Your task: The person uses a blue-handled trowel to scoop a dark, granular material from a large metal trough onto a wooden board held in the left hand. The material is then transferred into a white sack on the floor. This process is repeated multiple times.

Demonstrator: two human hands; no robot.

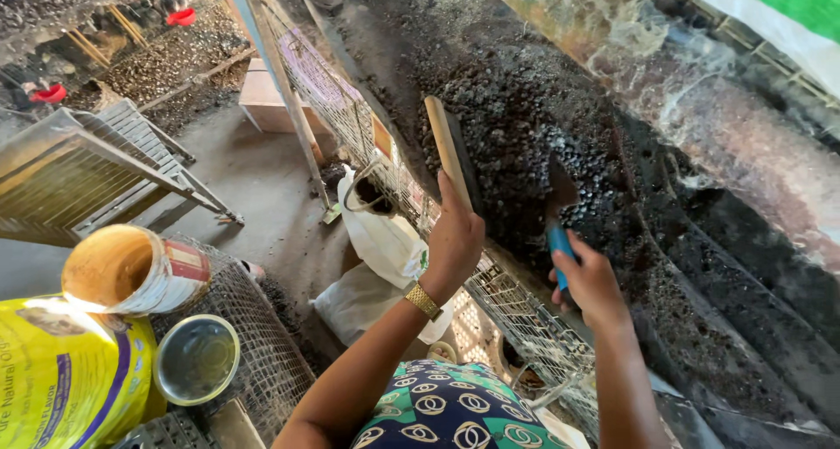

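Observation:
My left hand [453,237], with a gold watch on the wrist, grips a flat wooden board [448,147] that stands on edge against the dark heap. In my right hand [590,283] is a small trowel [560,206] with a blue handle, its blade pushed into the heap. The heap [525,125] is a long bed of dark soil covered with many small dark snails, just beyond a wire-mesh wall [516,313].
A white sack [381,239] hangs below the mesh. At the left are a yellow feed bag [61,375], an open tin can [131,270], a metal bowl [196,359] and a wire cage [254,326]. A wooden slatted frame [96,164] leans on the concrete floor.

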